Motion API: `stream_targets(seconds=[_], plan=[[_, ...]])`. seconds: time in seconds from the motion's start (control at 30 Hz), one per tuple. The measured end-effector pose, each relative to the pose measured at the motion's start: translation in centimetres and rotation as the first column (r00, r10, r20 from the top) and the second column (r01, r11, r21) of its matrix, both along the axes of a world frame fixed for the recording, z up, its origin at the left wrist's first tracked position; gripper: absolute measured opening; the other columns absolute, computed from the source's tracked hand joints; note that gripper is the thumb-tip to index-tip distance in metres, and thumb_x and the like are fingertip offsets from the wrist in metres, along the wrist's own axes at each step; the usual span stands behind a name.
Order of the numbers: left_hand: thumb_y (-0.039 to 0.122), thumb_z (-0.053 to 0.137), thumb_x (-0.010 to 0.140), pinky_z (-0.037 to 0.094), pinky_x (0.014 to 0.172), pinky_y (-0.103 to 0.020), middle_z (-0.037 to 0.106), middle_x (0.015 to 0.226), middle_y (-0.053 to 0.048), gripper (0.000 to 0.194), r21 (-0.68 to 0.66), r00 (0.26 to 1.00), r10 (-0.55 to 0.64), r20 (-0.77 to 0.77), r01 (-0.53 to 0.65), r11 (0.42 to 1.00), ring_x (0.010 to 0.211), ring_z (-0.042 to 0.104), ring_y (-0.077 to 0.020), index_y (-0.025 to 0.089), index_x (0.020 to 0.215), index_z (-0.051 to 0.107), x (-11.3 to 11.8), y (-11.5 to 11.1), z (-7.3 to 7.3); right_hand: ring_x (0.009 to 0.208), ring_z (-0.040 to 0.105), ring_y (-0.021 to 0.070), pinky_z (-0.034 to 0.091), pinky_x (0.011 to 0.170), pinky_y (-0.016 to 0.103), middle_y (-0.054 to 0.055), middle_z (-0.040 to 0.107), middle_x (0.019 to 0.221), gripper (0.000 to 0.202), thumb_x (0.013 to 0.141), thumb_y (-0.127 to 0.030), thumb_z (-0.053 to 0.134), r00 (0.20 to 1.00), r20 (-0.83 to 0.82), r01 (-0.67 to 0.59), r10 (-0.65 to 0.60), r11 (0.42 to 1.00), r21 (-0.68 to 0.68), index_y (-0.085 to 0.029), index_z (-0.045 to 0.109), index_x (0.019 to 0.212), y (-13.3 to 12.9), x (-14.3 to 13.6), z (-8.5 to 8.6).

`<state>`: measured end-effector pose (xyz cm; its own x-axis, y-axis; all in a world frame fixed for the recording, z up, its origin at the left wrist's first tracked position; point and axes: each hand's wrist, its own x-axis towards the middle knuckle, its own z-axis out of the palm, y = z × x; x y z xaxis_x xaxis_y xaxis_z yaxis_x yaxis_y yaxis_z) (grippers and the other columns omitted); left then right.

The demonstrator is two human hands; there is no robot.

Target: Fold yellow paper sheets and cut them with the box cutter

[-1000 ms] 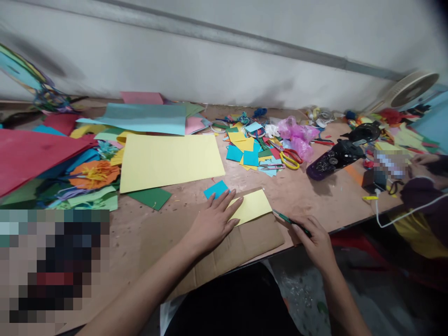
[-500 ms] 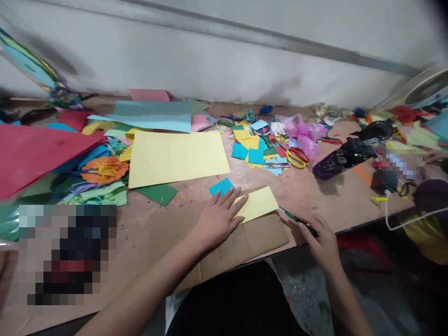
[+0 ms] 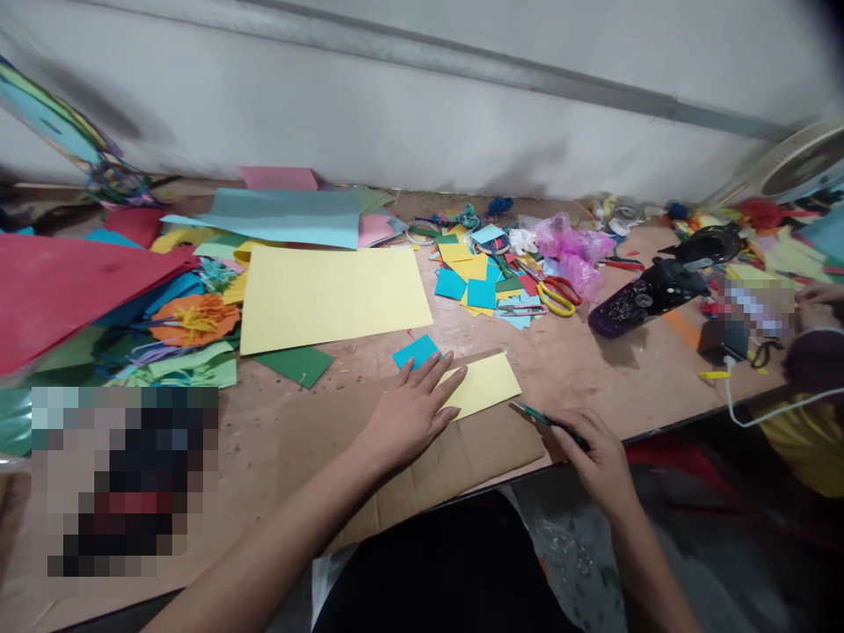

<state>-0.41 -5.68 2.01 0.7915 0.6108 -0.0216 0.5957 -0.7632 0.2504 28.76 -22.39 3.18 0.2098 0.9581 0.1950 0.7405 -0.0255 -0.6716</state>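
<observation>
My left hand (image 3: 410,409) lies flat with fingers spread, pressing on a small yellow paper rectangle (image 3: 491,384). Under that paper is a brown cardboard sheet (image 3: 481,453) at the table's front edge. A small blue paper piece (image 3: 415,350) sits partly beneath my left fingertips. In my right hand (image 3: 597,448) is a slim craft knife (image 3: 537,416) with a green handle and a metal tip. Its tip points left, just below the yellow paper's lower right corner. Whether the tip touches the cardboard, I cannot tell.
Beyond my hands lie a large yellow sheet (image 3: 336,299) and a green piece (image 3: 296,365). Paper scraps, yellow-handled scissors (image 3: 557,299) and a pink plastic bag (image 3: 573,251) are farther back. A dark bottle (image 3: 646,299) lies right. Another person's hand (image 3: 821,299) shows at far right.
My right hand has moved the craft knife slightly left and down, its tip leaving the paper's right corner for a spot below it. My left hand has stayed in place.
</observation>
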Motion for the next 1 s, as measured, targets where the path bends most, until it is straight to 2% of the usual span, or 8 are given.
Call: stream_targets(seconds=[0.53,1.0], plan=[[0.045,0.039,0.110,0.020,0.129,-0.054,0.028,0.173,-0.007,0.056,0.024,1.000,0.008,0.026,-0.009,1.000,0.159,0.028,-0.0281,0.030,0.164,0.036,0.02,0.00,-0.35,0.103,0.070,0.0240,0.058,0.088,0.036,0.007,0.073,0.109,0.024,0.103,-0.039,0.059,1.000,0.024,-0.004,0.004,1.000,-0.009,-0.029,0.076,0.117,0.50,-0.68,-0.33],[0.045,0.039,0.110,0.023,0.128,-0.055,0.026,0.174,-0.007,0.056,0.005,1.000,0.007,-0.006,-0.007,1.000,0.160,0.026,-0.0285,0.029,0.164,0.035,0.08,0.00,-0.09,0.099,0.071,0.0235,0.059,0.085,0.035,0.008,0.071,0.108,0.025,0.104,-0.036,0.059,0.988,0.156,-0.009,0.000,0.999,0.053,-0.030,0.075,0.122,0.42,-1.07,0.00]])
